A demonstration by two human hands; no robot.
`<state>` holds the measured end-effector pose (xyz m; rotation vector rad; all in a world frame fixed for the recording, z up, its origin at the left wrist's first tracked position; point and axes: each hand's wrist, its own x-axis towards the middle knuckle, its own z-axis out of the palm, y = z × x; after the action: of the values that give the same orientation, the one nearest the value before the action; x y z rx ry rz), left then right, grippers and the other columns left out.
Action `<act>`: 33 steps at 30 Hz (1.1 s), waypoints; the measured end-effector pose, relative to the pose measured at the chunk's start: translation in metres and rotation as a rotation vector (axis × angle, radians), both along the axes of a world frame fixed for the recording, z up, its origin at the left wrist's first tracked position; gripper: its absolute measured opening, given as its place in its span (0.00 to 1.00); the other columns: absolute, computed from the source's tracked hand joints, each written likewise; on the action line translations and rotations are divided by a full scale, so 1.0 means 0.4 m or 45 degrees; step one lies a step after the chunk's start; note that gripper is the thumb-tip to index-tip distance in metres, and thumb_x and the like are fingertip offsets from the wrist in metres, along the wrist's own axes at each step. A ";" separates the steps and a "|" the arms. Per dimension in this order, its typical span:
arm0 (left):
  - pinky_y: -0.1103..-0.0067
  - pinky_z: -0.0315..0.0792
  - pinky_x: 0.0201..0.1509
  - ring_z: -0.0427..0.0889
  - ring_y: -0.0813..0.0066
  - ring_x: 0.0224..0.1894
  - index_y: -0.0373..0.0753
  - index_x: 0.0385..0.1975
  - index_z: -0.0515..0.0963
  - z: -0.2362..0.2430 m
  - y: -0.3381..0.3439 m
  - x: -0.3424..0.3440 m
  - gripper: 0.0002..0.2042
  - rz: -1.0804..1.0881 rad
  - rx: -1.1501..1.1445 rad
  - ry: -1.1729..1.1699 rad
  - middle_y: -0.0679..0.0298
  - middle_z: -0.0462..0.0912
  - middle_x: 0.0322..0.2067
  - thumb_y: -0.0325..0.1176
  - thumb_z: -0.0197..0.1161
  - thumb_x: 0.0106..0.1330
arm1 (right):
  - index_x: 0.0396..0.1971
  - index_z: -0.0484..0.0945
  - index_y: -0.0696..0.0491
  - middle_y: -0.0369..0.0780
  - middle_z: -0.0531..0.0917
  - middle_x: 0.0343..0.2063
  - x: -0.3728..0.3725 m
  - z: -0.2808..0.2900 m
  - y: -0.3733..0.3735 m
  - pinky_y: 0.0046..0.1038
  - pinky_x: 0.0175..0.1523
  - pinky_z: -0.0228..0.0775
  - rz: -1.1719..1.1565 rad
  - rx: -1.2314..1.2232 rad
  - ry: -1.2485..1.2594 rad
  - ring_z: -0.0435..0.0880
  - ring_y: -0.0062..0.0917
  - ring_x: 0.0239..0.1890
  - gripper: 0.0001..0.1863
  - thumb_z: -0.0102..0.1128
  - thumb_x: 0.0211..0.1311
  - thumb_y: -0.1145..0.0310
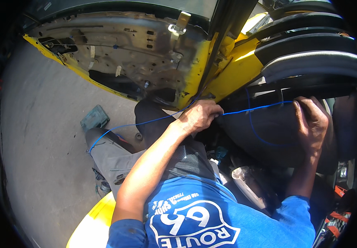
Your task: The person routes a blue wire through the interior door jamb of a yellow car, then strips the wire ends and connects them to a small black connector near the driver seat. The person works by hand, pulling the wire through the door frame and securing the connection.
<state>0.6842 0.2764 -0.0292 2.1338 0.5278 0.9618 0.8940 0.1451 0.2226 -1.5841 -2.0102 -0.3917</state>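
Head view: grey concrete floor spreads across the left side, in sunlight. Above it stands a vehicle door, its bare inner panel exposed, with cut-outs and a yellow edge. Yellow bodywork adjoins the door on the right, and dark curved pieces are layered at upper right. One teal case lies on the concrete, just beyond the person's knee. Red and black items sit at the lower right edge.

Blue wire is drawn nearly straight between the hands, in front of a dark panel. Left hand: closed, fingers curled around the wire, near the lower corner of the door. Right hand: thumb and forefinger pinched together on the wire, remaining fingers loosely bent. Leftward, a slack length crosses the person's legs.

Hand room is bounded above by the door corner and bodywork, and behind by the dark panel; toward the shirt, the gap between the forearms is wide.
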 end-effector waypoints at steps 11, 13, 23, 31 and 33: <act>0.69 0.77 0.68 0.85 0.54 0.60 0.35 0.61 0.80 0.001 0.006 0.000 0.21 -0.017 -0.576 0.094 0.49 0.87 0.55 0.25 0.66 0.67 | 0.39 0.83 0.62 0.43 0.84 0.31 -0.001 0.014 0.023 0.25 0.41 0.75 0.014 -0.082 -0.008 0.85 0.29 0.32 0.06 0.67 0.63 0.83; 0.66 0.77 0.67 0.85 0.51 0.59 0.35 0.61 0.80 0.000 0.008 0.013 0.21 -0.041 -0.586 0.034 0.47 0.86 0.55 0.25 0.65 0.66 | 0.39 0.83 0.62 0.44 0.84 0.32 0.004 0.018 0.025 0.26 0.42 0.75 -0.005 -0.072 0.004 0.85 0.30 0.33 0.06 0.67 0.63 0.84; 0.66 0.75 0.68 0.84 0.53 0.61 0.36 0.63 0.79 -0.106 0.035 -0.029 0.21 0.254 -0.601 0.449 0.46 0.84 0.58 0.32 0.65 0.70 | 0.42 0.85 0.62 0.46 0.87 0.36 0.030 0.065 0.034 0.29 0.46 0.76 -0.061 0.006 -0.153 0.88 0.33 0.36 0.08 0.67 0.63 0.83; 0.69 0.76 0.62 0.87 0.56 0.55 0.37 0.57 0.84 -0.237 0.041 -0.127 0.20 0.429 -0.980 0.387 0.48 0.89 0.50 0.36 0.66 0.68 | 0.42 0.85 0.60 0.44 0.85 0.33 0.028 0.107 0.052 0.28 0.41 0.76 0.013 0.012 -0.272 0.86 0.32 0.33 0.09 0.68 0.63 0.82; 0.69 0.76 0.62 0.87 0.57 0.55 0.37 0.57 0.84 -0.252 0.044 -0.134 0.20 0.437 -0.932 0.417 0.48 0.89 0.50 0.36 0.65 0.68 | 0.42 0.85 0.60 0.44 0.85 0.33 0.028 0.113 0.054 0.28 0.41 0.76 0.018 0.035 -0.339 0.86 0.32 0.32 0.08 0.68 0.63 0.82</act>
<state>0.6307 0.2939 -0.1298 1.5478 1.2271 0.4653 0.9050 0.1666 0.2679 -1.5681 -2.2006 -0.6516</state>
